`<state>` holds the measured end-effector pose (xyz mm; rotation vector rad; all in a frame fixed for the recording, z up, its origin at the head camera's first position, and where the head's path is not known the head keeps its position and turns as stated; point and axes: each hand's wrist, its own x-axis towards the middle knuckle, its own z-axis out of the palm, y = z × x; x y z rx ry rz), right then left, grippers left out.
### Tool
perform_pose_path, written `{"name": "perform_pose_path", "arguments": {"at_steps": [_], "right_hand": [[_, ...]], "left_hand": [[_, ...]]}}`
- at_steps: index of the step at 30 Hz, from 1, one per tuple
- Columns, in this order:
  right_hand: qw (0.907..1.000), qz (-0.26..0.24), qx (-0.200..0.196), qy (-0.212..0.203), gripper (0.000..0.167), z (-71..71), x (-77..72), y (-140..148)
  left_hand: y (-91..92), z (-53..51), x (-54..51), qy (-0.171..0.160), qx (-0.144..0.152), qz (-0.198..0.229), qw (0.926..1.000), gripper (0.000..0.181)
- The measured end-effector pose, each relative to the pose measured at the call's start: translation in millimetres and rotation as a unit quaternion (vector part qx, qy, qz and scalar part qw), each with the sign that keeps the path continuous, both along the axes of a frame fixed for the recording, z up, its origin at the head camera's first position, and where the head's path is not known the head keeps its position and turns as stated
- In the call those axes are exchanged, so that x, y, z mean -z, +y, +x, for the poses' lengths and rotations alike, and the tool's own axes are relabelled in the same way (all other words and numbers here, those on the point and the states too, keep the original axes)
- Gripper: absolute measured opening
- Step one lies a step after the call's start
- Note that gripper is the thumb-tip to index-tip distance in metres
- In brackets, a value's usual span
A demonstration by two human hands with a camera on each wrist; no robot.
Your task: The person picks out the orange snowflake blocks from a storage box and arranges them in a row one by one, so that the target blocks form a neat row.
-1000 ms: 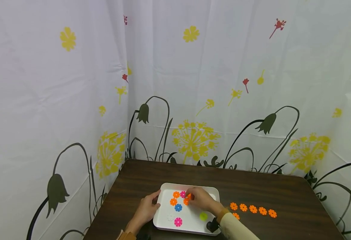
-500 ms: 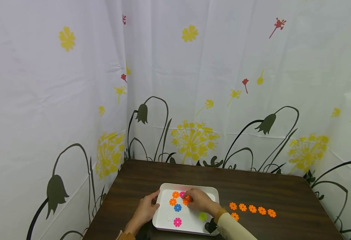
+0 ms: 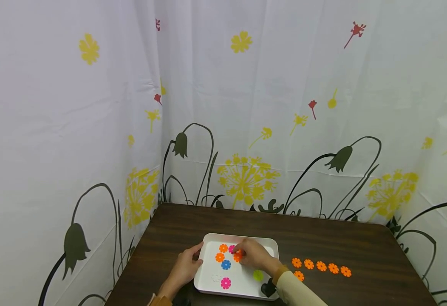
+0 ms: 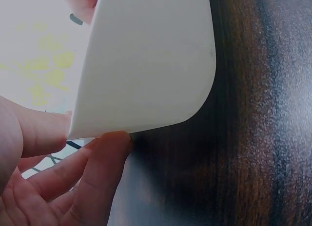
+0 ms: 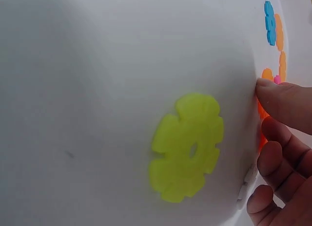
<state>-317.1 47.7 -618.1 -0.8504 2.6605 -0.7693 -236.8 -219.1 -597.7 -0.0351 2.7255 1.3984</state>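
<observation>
A white tray [image 3: 208, 285] lies on the brown table, with several flower-shaped discs inside. My left hand [image 3: 183, 270] grips its left rim, thumb and fingers meeting at the edge [image 4: 97, 131]. Over the tray's far half, my right hand [image 3: 255, 255] pinches an orange flower disc [image 3: 237, 256], partly covered by the fingers. Close by lie a pink disc [image 3: 231, 249], two orange discs [image 3: 223, 247] and a blue disc [image 3: 226, 264]. Nearer the front are another pink disc [image 3: 225, 283], a transparent disc [image 3: 216, 278] and a yellow-green disc [image 3: 258, 276], which fills much of the right wrist view.
To the tray's right, several orange discs [image 3: 321, 266] form a row on the table [image 3: 361, 246], with one more orange disc [image 3: 298, 276] in front of the row's left end. A white curtain [image 3: 304, 63] printed with flowers hangs behind and to the left.
Over the first half second, my right hand shifts slightly left with the orange disc, toward the far pink disc. Since then it has barely moved; my left hand keeps its place at the tray.
</observation>
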Motion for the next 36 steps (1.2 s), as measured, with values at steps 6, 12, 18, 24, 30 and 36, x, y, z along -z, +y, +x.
{"name": "perform_pose_path", "arguments": {"at_steps": [6,12,18,24,30,36], "right_hand": [[1.0,0.001,-0.001,-0.009,0.032,1.9,-5.0,0.3],[1.0,-0.001,0.002,-0.002,0.031,2.4,-7.8,0.6],[1.0,-0.001,0.007,0.003,0.029,4.4,-9.9,2.6],[0.9999,-0.004,0.01,0.002,0.025,5.6,-12.5,3.5],[0.9999,0.004,0.01,0.004,0.024,3.7,-11.6,4.4],[0.9999,0.0,0.011,0.003,0.025,1.9,-10.8,4.9]], "left_hand": [[-0.7,0.1,-2.6,-0.003,0.001,0.003,1.0,0.059],[0.0,1.0,-4.1,-0.002,0.003,0.005,1.0,0.058],[-0.1,0.3,-4.2,-0.006,-0.001,0.002,1.0,0.058],[0.3,0.4,-5.7,-0.007,-0.001,0.004,1.0,0.059],[0.4,2.0,-8.6,0.009,0.011,0.023,0.9996,0.058],[0.9,1.6,-10.5,0.005,0.008,0.018,0.9998,0.058]]}}
